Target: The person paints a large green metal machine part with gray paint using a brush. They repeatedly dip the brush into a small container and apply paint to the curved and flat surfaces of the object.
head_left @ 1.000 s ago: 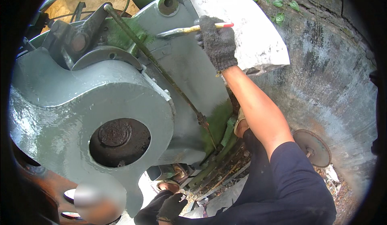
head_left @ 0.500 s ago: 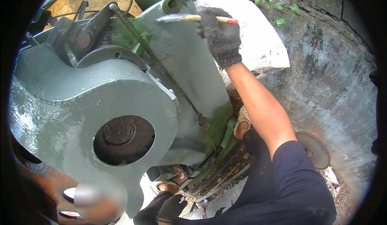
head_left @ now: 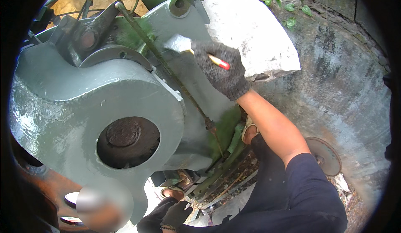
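My right hand [head_left: 221,68], in a dark knit glove, is closed around a paintbrush [head_left: 219,61] with a red-tipped handle. The brush's pale bristles [head_left: 178,43] point left against the grey-painted side panel [head_left: 196,76] of a large machine; motion blurs them a little. My left hand [head_left: 176,216], in a dark glove too, rests on my knee low in the view. Its fingers lie partly spread, and nothing shows in them. A thin metal rod [head_left: 167,68] runs diagonally across the panel, left of the brush.
Left of the rod, a thick curved grey casting [head_left: 142,95] has a dark round hole [head_left: 128,143]. White sheeting [head_left: 263,36] lies behind my right hand, beside a stained concrete wall [head_left: 334,82]. A round disc [head_left: 325,155] leans near my right elbow. Debris [head_left: 234,183] litters the ground.
My right hand has come down and slightly left with the paintbrush, whose handle end now tilts more downward. My left hand has stayed on the knee.
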`<state>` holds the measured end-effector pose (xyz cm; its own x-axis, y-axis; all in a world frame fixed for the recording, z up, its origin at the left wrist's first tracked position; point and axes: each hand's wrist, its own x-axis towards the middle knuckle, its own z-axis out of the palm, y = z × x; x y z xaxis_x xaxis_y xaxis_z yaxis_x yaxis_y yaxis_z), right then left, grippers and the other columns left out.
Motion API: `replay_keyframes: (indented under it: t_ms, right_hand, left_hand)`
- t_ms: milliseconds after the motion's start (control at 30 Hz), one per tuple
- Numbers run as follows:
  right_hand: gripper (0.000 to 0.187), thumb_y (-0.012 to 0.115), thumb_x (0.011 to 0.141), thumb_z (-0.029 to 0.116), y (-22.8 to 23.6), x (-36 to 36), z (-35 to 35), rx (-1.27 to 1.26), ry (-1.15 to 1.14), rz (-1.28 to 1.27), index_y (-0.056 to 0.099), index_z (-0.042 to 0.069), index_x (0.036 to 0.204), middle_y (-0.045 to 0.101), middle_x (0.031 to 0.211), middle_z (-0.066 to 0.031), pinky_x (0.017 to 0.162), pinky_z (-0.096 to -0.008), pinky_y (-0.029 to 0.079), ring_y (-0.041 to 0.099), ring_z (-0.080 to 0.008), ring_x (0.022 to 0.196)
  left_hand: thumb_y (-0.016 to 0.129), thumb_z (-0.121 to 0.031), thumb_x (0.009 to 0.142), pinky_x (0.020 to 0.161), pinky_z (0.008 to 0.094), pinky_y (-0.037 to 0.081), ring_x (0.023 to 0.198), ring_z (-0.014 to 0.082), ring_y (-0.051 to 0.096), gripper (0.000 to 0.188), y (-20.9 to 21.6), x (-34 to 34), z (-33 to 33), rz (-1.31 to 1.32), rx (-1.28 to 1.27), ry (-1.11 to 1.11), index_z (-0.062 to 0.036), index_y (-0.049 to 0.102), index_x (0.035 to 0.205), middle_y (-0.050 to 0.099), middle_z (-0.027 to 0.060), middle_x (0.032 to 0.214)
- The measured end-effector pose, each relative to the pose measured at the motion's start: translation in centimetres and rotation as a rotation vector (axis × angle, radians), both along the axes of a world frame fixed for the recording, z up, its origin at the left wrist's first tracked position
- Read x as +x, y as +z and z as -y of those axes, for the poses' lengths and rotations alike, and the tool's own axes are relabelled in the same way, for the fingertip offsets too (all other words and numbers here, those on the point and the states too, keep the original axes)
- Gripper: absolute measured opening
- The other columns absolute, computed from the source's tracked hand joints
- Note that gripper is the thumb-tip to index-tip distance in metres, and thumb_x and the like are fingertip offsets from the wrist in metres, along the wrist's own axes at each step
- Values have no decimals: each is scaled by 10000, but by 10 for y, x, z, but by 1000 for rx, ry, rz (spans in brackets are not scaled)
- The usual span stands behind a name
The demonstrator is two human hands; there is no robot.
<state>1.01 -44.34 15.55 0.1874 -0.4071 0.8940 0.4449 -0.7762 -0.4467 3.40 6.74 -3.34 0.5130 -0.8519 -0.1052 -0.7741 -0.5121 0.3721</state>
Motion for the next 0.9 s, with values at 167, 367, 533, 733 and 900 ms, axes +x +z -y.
replay_keyframes:
  t_ms: [167,367,533,733,900]
  right_hand:
    - [206,718,1034,210,56,6,13,-95,-147,-178,797,42,1121,815,1037,-153,806,-381,614,785,-275,877]
    - [195,704,1016,200,130,30,14,-56,-196,-120,773,40,1104,805,1070,-138,841,-392,619,774,-307,907]
    - [230,714,1071,203,83,47,30,75,116,203,789,28,1201,817,1055,-126,838,-336,607,767,-194,918]
    - [231,722,1059,150,-23,31,17,-192,-79,-2,781,18,1240,817,1119,-153,900,-387,613,783,-236,1035]
    - [236,714,1064,224,-18,14,11,28,-146,-101,784,33,1183,787,985,-176,755,-360,594,757,-236,822]
  left_hand:
    - [782,-261,908,845,464,548,934,331,718,228,-2,12,10,46,113,-84,-41,747,957,742,137,911]
    - [756,-329,937,874,482,569,997,354,740,313,8,8,13,-29,234,29,-42,748,1061,760,162,986]
    - [774,-400,969,944,497,602,1061,412,762,441,30,4,21,-114,353,125,-54,751,1242,791,211,1127]
    - [772,-346,950,912,479,580,1055,359,738,359,-1,9,-2,-46,175,58,-44,765,1145,772,174,1105]
    - [765,-304,935,868,479,566,1016,345,730,290,8,-3,6,-18,104,79,-48,762,1071,765,159,1028]
